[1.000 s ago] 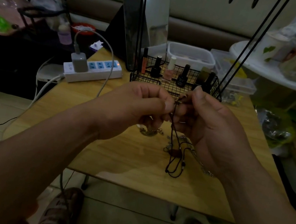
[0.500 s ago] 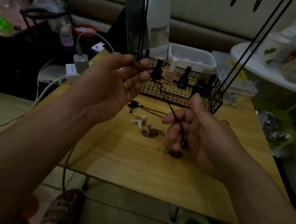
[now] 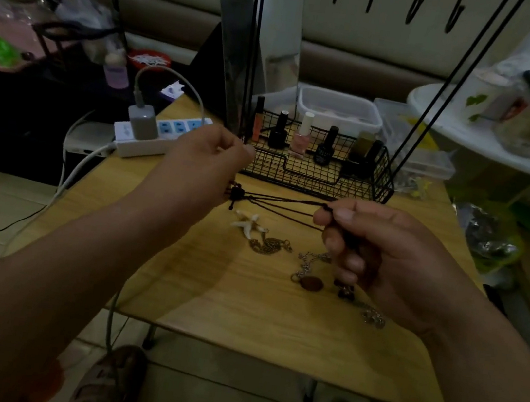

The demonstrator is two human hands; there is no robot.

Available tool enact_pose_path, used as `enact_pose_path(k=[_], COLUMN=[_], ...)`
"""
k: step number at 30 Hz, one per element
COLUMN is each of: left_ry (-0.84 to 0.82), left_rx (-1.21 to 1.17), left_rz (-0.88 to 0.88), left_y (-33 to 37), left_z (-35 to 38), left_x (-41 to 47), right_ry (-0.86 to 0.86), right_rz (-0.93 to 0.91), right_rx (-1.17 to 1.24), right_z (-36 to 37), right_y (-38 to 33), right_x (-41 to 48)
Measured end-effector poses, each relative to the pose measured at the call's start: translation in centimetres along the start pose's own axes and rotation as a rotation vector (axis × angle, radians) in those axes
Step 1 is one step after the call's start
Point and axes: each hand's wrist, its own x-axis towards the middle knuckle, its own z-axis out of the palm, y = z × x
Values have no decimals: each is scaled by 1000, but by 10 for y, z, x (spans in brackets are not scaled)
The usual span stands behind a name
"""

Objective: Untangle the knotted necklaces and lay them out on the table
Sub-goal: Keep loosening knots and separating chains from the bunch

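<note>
Left hand (image 3: 204,160) is held just in front of the wire basket's (image 3: 315,174) left corner, fingers curled; the knotted end of the cord necklace (image 3: 284,200) appears gripped, exact pinch hidden. The cord is stretched taut in front of the basket to the right hand (image 3: 382,259), pinched between thumb and forefinger, slack bunched in curled fingers. Starfish pendant (image 3: 248,224), bronze chain (image 3: 269,245) and silver chain (image 3: 311,259) are laid on the table (image 3: 239,317), nearer than the basket. Cord is judged light, limp and grippy, best taken beside its sliding knot; chains snag-prone. Bottle labels in the basket can't be read.
</note>
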Motion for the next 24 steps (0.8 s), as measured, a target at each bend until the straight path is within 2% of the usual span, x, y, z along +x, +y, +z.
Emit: enact_pose_path(k=[4,6,10,12,14,16,19,24], left_ry=[-12,-5,-1,-40,-80,-128,-223,-367], left_rx=[-250,-284,-68,102,170,64,-278,-628], left_rz=[-121,-174,-111,-24,12,-34,-134,-124], left_y=[2,1,-5,-6,-5,-4,-1,5], left_z=[-3,-3,4,7,10,10,5,0], left_x=[7,10,6,1,-1,-1,1,1], right_ry=[34,40,10,-2,-7,-5,41,101], right_rz=[43,62,77,72,64,40,-11,-80], right_rx=[135,134,123,119,118,84,-44,-144], right_z=[-8,-12,-14,-13,-13,-15,-17,-20], right_y=[-6,-9,-11,-11,-11,-10,-9,-6], right_x=[-3,-5,-7,-7,-8,-10,-12,-9])
